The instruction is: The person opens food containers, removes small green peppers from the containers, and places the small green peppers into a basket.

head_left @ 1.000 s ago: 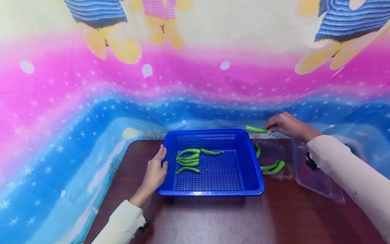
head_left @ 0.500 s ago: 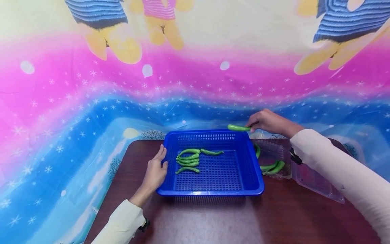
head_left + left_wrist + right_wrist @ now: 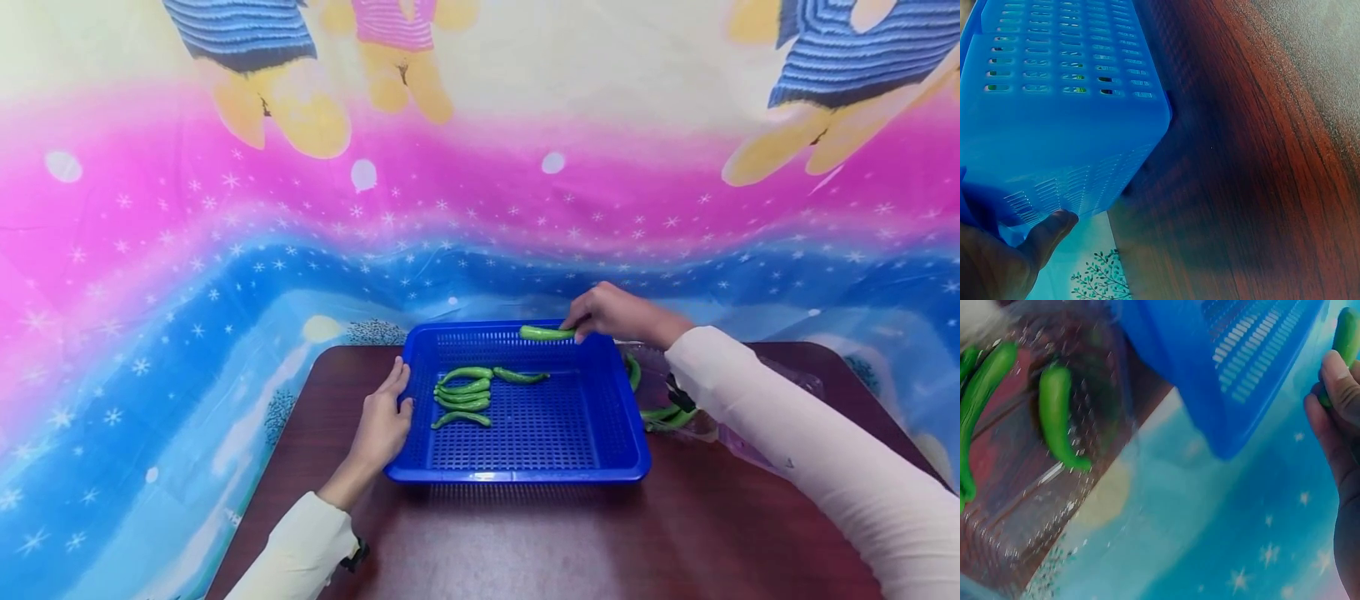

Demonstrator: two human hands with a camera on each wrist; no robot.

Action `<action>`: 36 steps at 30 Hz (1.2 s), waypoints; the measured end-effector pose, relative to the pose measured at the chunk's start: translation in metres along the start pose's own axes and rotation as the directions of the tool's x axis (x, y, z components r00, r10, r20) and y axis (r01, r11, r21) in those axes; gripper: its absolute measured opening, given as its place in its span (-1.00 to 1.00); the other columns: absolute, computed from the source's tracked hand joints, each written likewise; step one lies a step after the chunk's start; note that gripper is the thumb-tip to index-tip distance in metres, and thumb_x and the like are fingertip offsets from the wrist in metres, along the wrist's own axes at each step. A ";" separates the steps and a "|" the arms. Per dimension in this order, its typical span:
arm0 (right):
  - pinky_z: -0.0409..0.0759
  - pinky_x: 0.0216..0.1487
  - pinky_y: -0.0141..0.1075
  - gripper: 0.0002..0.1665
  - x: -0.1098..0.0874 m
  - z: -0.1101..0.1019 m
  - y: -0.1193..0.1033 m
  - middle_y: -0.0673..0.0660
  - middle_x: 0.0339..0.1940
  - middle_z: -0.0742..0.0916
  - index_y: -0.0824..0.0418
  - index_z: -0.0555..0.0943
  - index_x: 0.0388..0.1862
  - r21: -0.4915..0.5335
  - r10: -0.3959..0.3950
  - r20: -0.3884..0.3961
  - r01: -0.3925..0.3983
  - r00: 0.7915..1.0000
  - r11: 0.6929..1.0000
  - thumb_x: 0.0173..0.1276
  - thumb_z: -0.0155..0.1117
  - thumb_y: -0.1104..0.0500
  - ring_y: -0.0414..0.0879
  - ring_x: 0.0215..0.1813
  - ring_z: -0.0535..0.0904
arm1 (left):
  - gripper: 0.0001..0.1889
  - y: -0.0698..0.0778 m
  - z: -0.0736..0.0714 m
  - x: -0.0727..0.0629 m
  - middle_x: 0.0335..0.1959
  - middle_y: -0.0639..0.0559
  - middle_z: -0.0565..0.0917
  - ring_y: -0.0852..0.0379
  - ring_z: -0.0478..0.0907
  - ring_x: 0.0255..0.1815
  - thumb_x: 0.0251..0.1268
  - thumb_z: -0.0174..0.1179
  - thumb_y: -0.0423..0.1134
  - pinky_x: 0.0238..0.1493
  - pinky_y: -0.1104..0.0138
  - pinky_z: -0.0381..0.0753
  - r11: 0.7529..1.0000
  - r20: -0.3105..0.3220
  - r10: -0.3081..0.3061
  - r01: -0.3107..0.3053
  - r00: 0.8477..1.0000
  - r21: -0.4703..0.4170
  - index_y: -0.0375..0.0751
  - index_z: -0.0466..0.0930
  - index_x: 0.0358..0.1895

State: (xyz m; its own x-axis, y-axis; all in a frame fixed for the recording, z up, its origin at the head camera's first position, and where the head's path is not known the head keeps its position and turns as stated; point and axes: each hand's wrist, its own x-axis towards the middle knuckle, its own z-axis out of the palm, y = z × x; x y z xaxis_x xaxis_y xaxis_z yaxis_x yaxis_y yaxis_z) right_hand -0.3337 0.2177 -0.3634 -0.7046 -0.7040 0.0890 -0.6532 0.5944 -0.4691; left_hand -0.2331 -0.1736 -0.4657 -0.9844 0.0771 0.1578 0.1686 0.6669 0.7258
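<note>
My right hand [image 3: 618,315] pinches a green chili pepper [image 3: 546,333] by one end, above the far right part of the blue plastic basket [image 3: 517,476]. In the right wrist view the same pepper [image 3: 1347,337] sticks up from between thumb and fingers. Several green chili peppers lie on the left of the basket floor, most in a rough stack and one pepper [image 3: 521,377] further right. At the basket's left rim, my left hand [image 3: 382,425] holds on, thumb over the edge. The left wrist view has one finger [image 3: 1050,234] under the rim, against the outer wall.
Right of the basket, a clear plastic box [image 3: 1010,531] holds several peppers, including a curved pepper [image 3: 1057,415]. Its lid is partly behind my right sleeve [image 3: 787,433]. The dark wooden table [image 3: 525,542] ends at a printed cloth backdrop [image 3: 480,208].
My right hand has carried the pepper leftward from above the clear box to over the basket's far side. The left hand and basket have stayed put.
</note>
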 end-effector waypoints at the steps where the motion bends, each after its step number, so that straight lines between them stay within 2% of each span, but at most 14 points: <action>1: 0.69 0.14 -0.01 -0.72 0.002 0.003 -0.002 0.10 -0.15 0.86 0.25 0.82 -0.05 0.013 0.005 0.007 -0.005 1.000 1.000 0.24 0.47 0.37 -0.07 -0.10 0.80 | -0.39 0.000 0.000 0.000 0.67 -0.09 0.10 -0.05 0.67 -0.31 0.50 0.06 -0.47 -0.37 0.37 0.49 1.000 0.001 -0.001 0.001 1.000 -0.002 -0.34 0.19 0.56; 4: 0.68 0.15 -0.05 -0.72 0.008 0.010 -0.008 0.10 -0.14 0.86 0.24 0.82 -0.04 0.043 0.037 0.025 -0.038 0.999 0.998 0.26 0.45 0.39 -0.09 -0.09 0.80 | -0.39 0.000 0.001 0.000 0.67 -0.08 0.09 -0.02 0.60 -0.44 0.50 0.05 -0.47 -0.45 0.38 0.44 1.000 0.006 -0.004 0.004 1.000 -0.008 -0.34 0.18 0.56; 7: 0.74 0.01 -0.20 -0.72 0.013 0.018 -0.010 0.13 -0.11 0.86 0.25 0.81 -0.05 0.060 0.039 0.035 -0.041 0.999 0.997 0.27 0.44 0.42 -0.06 -0.08 0.80 | -0.40 -0.001 0.002 0.000 0.67 -0.09 0.11 -0.15 0.71 -0.11 0.50 0.06 -0.47 -0.34 0.37 0.50 1.000 -0.001 0.002 -0.002 1.000 -0.004 -0.34 0.19 0.56; 10: 0.74 0.00 -0.26 -0.73 0.019 0.027 -0.011 0.17 -0.10 0.85 0.26 0.82 -0.07 0.046 0.008 0.035 -0.009 0.999 0.999 0.25 0.45 0.43 -0.02 -0.07 0.81 | -0.40 -0.001 0.002 0.000 0.67 -0.10 0.11 -0.19 0.66 0.16 0.50 0.07 -0.47 -0.24 0.35 0.53 1.000 -0.006 0.003 -0.003 1.000 -0.002 -0.34 0.19 0.56; 13: 0.74 -0.02 -0.26 -0.74 0.025 0.035 -0.008 0.19 -0.12 0.86 0.28 0.82 -0.11 0.017 -0.041 0.034 0.040 0.999 0.999 0.22 0.46 0.44 0.00 -0.08 0.82 | -0.39 -0.001 0.002 0.000 0.67 -0.08 0.10 -0.17 0.68 0.10 0.50 0.06 -0.47 -0.26 0.35 0.53 1.000 -0.003 -0.001 0.001 1.000 -0.007 -0.34 0.18 0.56; 15: 0.74 -0.04 -0.29 -0.74 0.029 0.041 -0.010 0.19 -0.14 0.86 0.28 0.83 -0.13 0.002 -0.040 0.043 0.040 0.998 0.999 0.21 0.44 0.47 -0.02 -0.11 0.82 | -0.39 -0.001 0.001 0.000 0.67 -0.07 0.10 -0.10 0.70 -0.09 0.50 0.06 -0.47 -0.33 0.37 0.51 1.000 0.002 -0.005 0.005 1.000 -0.009 -0.33 0.18 0.56; 20: 0.75 -0.07 -0.28 -0.73 0.035 0.053 -0.014 0.19 -0.18 0.86 0.29 0.84 -0.16 -0.038 -0.021 0.096 0.024 0.995 0.999 0.19 0.43 0.51 -0.03 -0.14 0.83 | -0.39 0.000 0.001 0.000 0.67 -0.07 0.09 -0.06 0.69 -0.20 0.50 0.06 -0.47 -0.45 0.39 0.45 1.000 0.007 -0.010 0.010 1.000 -0.014 -0.34 0.17 0.56; 21: 0.75 -0.06 -0.26 -0.73 0.036 0.055 -0.015 0.19 -0.18 0.86 0.29 0.84 -0.16 -0.047 -0.021 0.109 0.026 0.994 0.999 0.18 0.45 0.50 -0.02 -0.12 0.82 | -0.39 0.000 0.001 0.000 0.67 -0.08 0.10 -0.12 0.70 -0.09 0.50 0.06 -0.47 -0.45 0.39 0.45 1.000 0.005 -0.007 0.008 1.000 -0.014 -0.34 0.18 0.56; 23: 0.75 -0.02 -0.21 -0.70 0.037 0.058 -0.015 0.20 -0.15 0.86 0.27 0.84 -0.14 -0.067 -0.007 0.139 0.016 0.990 0.998 0.18 0.45 0.51 0.00 -0.08 0.82 | -0.39 0.000 0.001 0.000 0.67 -0.08 0.10 -0.16 0.69 -0.10 0.50 0.06 -0.47 -0.46 0.38 0.45 1.000 0.006 -0.010 0.010 1.000 -0.015 -0.34 0.18 0.56; 27: 0.73 0.06 -0.15 -0.66 0.041 0.063 -0.019 0.19 -0.16 0.86 0.26 0.85 -0.17 -0.114 0.019 0.205 0.005 0.979 0.994 0.15 0.41 0.57 -0.02 -0.05 0.81 | -0.40 0.000 0.000 -0.001 0.67 -0.09 0.11 -0.22 0.64 0.19 0.50 0.07 -0.47 -0.36 0.37 0.48 1.000 0.001 -0.002 0.002 1.000 -0.001 -0.35 0.19 0.56; 30: 0.71 0.00 -0.26 -0.69 0.045 0.065 -0.025 0.04 -0.45 0.78 0.26 0.77 -0.44 -0.123 0.033 0.253 -0.002 0.967 0.992 0.13 0.31 0.63 -0.18 -0.24 0.76 | -0.40 0.000 0.000 -0.001 0.67 -0.09 0.11 -0.17 0.71 -0.03 0.50 0.06 -0.47 -0.38 0.39 0.47 1.000 0.000 0.000 0.000 1.000 -0.001 -0.36 0.19 0.55; 32: 0.59 -0.17 -0.38 -0.62 0.050 0.065 -0.029 -0.06 -0.63 0.47 0.21 0.56 -0.60 -0.110 0.041 0.265 -0.012 0.963 0.994 0.13 0.25 0.66 -0.30 -0.42 0.59 | -0.40 0.000 0.000 -0.001 0.67 -0.09 0.10 -0.05 0.66 -0.35 0.50 0.06 -0.47 -0.46 0.39 0.44 1.000 -0.001 0.001 -0.001 1.000 -0.009 -0.36 0.18 0.56; 34: 0.31 -0.33 -0.34 -0.52 0.054 0.066 -0.033 -0.05 -0.58 0.20 0.16 0.32 -0.62 -0.089 0.050 0.260 -0.028 0.964 0.996 0.15 0.21 0.66 -0.29 -0.54 0.24 | -0.40 0.000 0.001 0.000 0.67 -0.11 0.10 0.01 0.55 -0.52 0.50 0.05 -0.48 -0.51 0.39 0.42 1.000 -0.005 0.004 -0.004 1.000 -0.016 -0.37 0.18 0.55; 36: 0.23 -0.36 -0.33 -0.48 0.057 0.067 -0.036 -0.11 -0.60 0.14 0.14 0.27 -0.63 -0.077 0.059 0.239 -0.042 0.969 0.996 0.14 0.18 0.68 -0.29 -0.55 0.10 | -0.40 0.000 0.001 0.000 0.67 -0.12 0.11 -0.05 0.61 -0.46 0.50 0.05 -0.48 -0.50 0.40 0.42 1.000 -0.011 0.009 -0.009 1.000 -0.013 -0.38 0.19 0.55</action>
State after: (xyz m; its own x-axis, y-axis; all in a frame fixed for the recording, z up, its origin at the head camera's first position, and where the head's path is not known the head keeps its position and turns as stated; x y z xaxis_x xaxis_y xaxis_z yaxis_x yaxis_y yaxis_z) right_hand -0.3322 0.1299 -0.4004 -0.6551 -0.7402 -0.1518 -0.6425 0.6514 -0.4035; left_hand -0.2328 -0.1729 -0.4667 -0.9823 0.0753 0.1717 0.1784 0.6566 0.7328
